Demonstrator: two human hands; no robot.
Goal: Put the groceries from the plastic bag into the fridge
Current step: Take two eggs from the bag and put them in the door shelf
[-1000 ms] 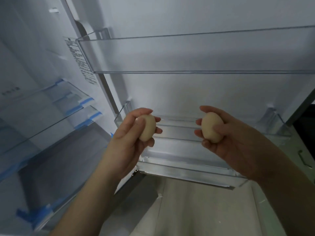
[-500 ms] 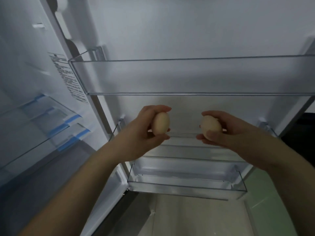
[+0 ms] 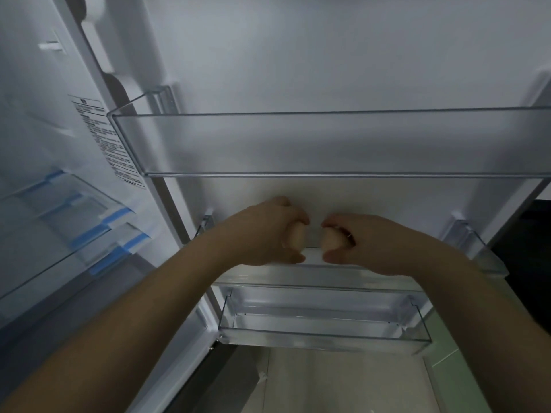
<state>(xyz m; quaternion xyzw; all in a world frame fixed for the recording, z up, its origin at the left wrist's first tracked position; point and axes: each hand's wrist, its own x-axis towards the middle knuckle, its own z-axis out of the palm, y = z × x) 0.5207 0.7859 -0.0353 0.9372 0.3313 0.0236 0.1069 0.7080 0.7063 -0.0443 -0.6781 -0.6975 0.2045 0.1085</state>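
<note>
Head view: your left hand [image 3: 265, 234] clasps one egg [image 3: 296, 238], your right hand [image 3: 366, 244] the other egg [image 3: 329, 242]. Both hang upright directly above the middle door shelf [image 3: 313, 271], so lower straight down.

We logged door bins [image 3: 328, 144] of clear, glossy plastic; a door liner [image 3: 298, 55] of smooth matt white plastic; two eggs [image 3: 296, 238] with pale matt shells; glass shelves [image 3: 59, 234] trimmed in blue tape.

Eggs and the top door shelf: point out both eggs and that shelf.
left egg [image 3: 295, 239], head view, on its bare shell below the left hand's fingers
right egg [image 3: 331, 241], head view, on its exposed shell
top door shelf [image 3: 298, 144], head view, on its clear front wall
</note>
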